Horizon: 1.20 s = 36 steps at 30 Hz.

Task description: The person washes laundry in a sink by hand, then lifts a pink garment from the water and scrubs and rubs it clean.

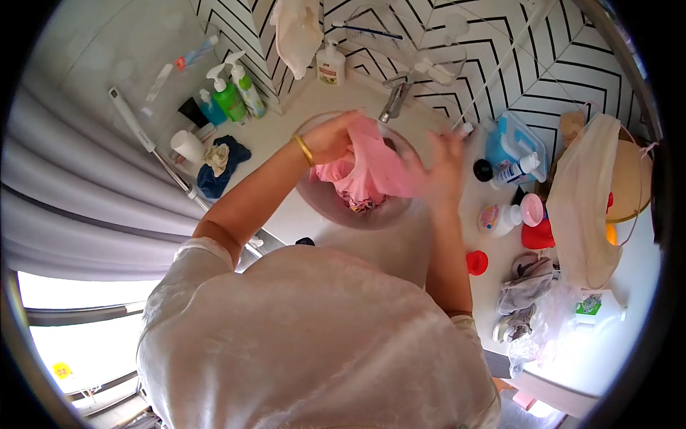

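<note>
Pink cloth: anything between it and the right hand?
Nothing visible stands between the right hand and the pink cloth; the hand is blurred, so contact is unclear. The tap is beyond them, off that line.

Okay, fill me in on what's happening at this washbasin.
A person is handling a pink cloth over the round basin, below the faucet. The left hand holds the cloth up by its top, and more pink fabric hangs bunched in the basin. The right hand is blurred beside the cloth's other edge, so whether it grips the cloth can't be told. No water can be made out running from the faucet.
</note>
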Tool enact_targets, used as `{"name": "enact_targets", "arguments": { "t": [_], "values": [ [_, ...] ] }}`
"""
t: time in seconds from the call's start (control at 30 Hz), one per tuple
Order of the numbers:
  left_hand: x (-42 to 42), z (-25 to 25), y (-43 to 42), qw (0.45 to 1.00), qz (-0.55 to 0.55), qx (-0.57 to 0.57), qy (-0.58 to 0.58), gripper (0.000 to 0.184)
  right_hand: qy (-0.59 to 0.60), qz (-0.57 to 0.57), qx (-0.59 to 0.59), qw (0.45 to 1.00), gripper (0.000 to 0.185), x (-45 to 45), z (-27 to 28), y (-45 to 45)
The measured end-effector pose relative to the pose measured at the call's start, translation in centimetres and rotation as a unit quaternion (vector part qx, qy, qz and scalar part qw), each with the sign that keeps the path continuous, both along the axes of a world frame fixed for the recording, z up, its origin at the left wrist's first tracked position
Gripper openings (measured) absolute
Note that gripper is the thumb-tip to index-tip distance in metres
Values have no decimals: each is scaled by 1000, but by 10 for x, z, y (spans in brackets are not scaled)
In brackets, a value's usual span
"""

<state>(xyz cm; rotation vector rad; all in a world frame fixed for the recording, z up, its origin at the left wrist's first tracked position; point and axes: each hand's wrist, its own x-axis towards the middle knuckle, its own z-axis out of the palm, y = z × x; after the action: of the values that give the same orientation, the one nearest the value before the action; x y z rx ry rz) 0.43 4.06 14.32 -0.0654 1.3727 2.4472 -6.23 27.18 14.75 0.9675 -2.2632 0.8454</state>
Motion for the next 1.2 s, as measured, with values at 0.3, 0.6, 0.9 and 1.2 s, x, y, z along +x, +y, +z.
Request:
{"name": "enact_targets", "arguments": {
  "t": [0.3, 0.6, 0.9, 1.2],
  "values": [
    [-11, -27, 22, 983, 1, -181, 28, 41, -272, 139, -109, 946, 13, 18, -46, -53],
    [5, -50, 2, 629, -62, -708, 316, 41, -261, 88, -121, 954, 16, -7, 28, -26],
    [15, 20, -4, 567, 280, -609, 479, 9, -205, 101, -273, 935, 20, -51, 56, 4],
    [10, 24, -12, 967, 80, -182, 157, 13, -141, 66, -168, 973, 26, -38, 98, -4]
  ]
}}
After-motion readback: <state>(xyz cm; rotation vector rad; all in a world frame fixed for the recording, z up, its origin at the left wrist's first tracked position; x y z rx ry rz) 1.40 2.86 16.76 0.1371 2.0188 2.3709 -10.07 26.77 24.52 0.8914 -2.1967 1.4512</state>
